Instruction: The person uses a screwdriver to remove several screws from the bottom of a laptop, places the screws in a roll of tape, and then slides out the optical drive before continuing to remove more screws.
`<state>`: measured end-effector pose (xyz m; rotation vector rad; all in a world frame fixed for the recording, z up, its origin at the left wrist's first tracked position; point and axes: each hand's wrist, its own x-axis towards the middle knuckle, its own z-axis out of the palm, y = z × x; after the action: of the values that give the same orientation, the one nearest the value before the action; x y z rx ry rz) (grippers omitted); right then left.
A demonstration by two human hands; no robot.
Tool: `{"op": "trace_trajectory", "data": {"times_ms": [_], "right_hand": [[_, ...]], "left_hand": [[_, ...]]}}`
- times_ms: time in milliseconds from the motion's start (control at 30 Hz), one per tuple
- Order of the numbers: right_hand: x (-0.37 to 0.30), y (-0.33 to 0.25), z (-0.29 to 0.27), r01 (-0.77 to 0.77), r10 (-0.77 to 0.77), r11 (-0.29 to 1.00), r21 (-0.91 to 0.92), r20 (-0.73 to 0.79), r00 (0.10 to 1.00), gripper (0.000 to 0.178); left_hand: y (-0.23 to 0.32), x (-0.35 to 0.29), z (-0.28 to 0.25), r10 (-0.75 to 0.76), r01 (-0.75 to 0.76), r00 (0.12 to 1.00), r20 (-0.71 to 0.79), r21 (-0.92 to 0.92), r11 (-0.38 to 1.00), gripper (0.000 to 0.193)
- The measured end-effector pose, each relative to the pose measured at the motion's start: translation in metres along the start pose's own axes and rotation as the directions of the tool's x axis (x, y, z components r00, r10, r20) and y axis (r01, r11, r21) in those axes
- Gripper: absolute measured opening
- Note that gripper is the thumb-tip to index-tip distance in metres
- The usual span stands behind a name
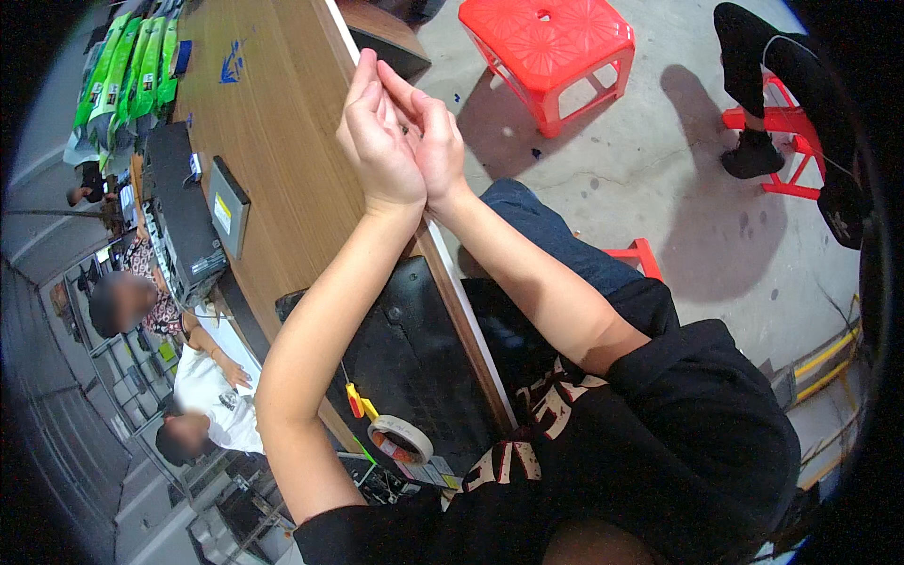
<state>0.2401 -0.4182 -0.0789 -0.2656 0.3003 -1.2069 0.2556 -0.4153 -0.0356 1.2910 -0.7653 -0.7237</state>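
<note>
My left hand (379, 151) and my right hand (439, 151) are pressed together at the wrists and cupped, just over the long edge of the wooden table (282, 104). Their fingers curl inward and their tips nearly meet. In the hollow between the palms a bit of something small and dark (405, 129) shows; it is too small and too hidden to name. Below my left forearm a black mat (405, 330) lies on the table. On it are a roll of tape (400, 438) and a tool with a yellow and red handle (358, 400).
Green packets (127, 71) lie at the table's far end, near a dark flat box (228, 207) with a yellow label. A red plastic stool (551, 42) stands on the floor beyond the table edge. Other people sit across the table, and another person's leg (744, 75) shows at right.
</note>
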Motion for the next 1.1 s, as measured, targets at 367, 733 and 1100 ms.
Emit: {"op": "trace_trajectory", "data": {"times_ms": [367, 733, 1100], "right_hand": [[0.006, 0.000, -0.005, -0.048, 0.068, 0.971, 0.234, -0.076, 0.995, 0.051], [0.007, 0.009, -0.020, -0.103, 0.195, 0.856, 0.506, -0.132, 0.972, 0.051], [0.012, 0.001, -0.018, -0.112, 0.378, 0.792, 0.600, -0.338, 0.862, 0.039]], "left_hand": [[0.061, 0.020, -0.028, 0.023, -0.033, 0.994, -0.105, -0.094, 0.995, 0.054], [0.044, 0.013, -0.069, 0.017, 0.008, 0.990, -0.138, 0.175, 0.985, 0.049], [0.041, 0.002, -0.062, -0.063, 0.071, 0.997, -0.042, 0.237, 0.969, 0.044]]}}
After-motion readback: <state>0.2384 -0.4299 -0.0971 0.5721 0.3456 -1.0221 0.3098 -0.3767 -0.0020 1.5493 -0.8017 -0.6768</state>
